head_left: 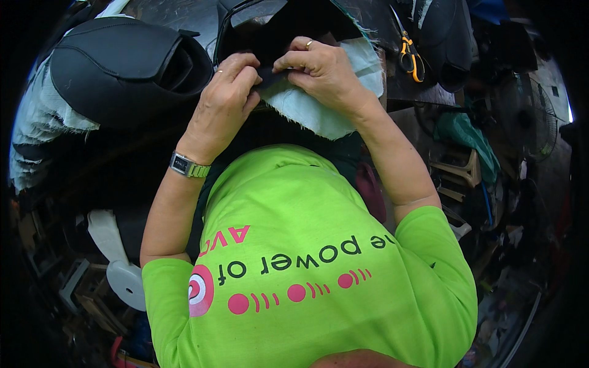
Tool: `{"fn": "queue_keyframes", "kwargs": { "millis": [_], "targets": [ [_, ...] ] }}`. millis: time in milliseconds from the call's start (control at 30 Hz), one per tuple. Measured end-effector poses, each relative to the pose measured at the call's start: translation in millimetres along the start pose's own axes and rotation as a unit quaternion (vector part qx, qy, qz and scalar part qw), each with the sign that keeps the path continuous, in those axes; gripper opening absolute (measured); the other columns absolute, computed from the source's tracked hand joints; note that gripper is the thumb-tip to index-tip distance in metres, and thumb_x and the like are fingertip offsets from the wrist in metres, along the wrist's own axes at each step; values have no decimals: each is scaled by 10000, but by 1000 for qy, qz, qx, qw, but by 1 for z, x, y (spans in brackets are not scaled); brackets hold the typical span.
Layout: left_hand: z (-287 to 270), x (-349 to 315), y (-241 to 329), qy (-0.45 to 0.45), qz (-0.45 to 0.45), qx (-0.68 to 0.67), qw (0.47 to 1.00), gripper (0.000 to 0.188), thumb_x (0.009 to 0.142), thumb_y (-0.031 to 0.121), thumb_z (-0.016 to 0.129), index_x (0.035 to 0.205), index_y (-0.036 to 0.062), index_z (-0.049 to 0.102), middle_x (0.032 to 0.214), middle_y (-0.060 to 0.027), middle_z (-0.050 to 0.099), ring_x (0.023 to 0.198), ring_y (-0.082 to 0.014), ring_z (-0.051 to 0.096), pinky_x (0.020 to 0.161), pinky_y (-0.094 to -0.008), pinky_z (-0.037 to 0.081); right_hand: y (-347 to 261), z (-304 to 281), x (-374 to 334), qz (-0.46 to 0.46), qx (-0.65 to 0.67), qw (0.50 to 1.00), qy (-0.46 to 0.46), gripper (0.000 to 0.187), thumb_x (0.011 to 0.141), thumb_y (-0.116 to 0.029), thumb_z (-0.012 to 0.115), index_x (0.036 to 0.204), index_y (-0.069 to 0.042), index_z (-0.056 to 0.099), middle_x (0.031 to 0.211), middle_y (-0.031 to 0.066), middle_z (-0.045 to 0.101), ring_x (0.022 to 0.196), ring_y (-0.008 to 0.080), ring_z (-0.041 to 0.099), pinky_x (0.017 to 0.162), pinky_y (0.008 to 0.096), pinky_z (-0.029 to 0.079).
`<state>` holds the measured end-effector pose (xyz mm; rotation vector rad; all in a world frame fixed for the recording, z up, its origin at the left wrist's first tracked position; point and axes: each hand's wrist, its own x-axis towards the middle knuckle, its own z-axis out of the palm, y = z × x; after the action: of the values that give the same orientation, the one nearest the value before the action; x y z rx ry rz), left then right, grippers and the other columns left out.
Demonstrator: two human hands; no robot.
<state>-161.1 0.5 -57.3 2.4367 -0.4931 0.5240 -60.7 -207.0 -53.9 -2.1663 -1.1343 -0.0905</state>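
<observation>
My left hand (228, 89) pinches the near edge of a black shoe upper (279, 27), its fingertips closed on the dark material. Close beside it, my right hand (322, 69) is also closed, thumb and fingers gripping the same edge. Pale, frayed lining cloth (319, 113) hangs out from the piece beneath my right hand. What exactly lies between the fingertips is hidden. To the left, another black shoe upper (116, 67) rests on top of a pile with ragged pale cloth edges (46, 116).
Scissors with orange and black handles (412, 58) lie on the dark worktable (172, 12) to the right, next to more black uppers (445, 40). Farther right are a green cloth (472, 141), a beige plastic stool (460, 168) and a fan (537, 116). A white plastic piece (126, 282) is at lower left.
</observation>
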Motion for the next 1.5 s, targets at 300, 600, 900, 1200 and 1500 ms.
{"fn": "queue_keyframes", "kwargs": {
  "millis": [300,600,900,1200,1500],
  "targets": [
    [-6,-21,0,-64,58,5,996,510,805,83,809,1275,31,616,1281,-173,605,1311,-357,564,1092,-447,494,-9,-14,-20,-86,-20,995,-38,275,824,-206,800,1099,-195,800,1169,106,651,1043,304,651,858,392,555],
    [-24,-5,29,-114,52,80,989,635,911,390,744,1401,17,590,1464,-146,532,1389,-339,495,1208,-465,381,-23,-58,-42,-26,-10,996,79,132,863,-161,817,930,-53,783,947,107,732,795,255,718,720,343,571],
    [0,65,54,-110,19,142,984,418,989,297,673,1282,0,638,1180,-148,673,992,-301,705,838,-368,566,4,-47,-41,154,-108,954,232,439,848,-143,801,1256,-36,676,1023,163,710,892,295,683,845,377,548],
    [51,66,18,-185,44,192,963,993,882,720,611,1619,121,320,1682,-189,283,1475,-421,398,1184,-589,347,28,-65,-72,270,-194,919,213,448,902,-167,710,1328,-62,620,1022,182,668,911,383,663,843,473,526],
    [-53,117,-24,54,87,220,970,831,818,178,820,1537,98,412,1392,-226,581,1177,-383,653,993,-429,548,73,-69,-75,351,-127,919,129,437,931,-178,631,1338,-21,607,1211,267,688,1148,436,650,980,485,504]
  ]
}}
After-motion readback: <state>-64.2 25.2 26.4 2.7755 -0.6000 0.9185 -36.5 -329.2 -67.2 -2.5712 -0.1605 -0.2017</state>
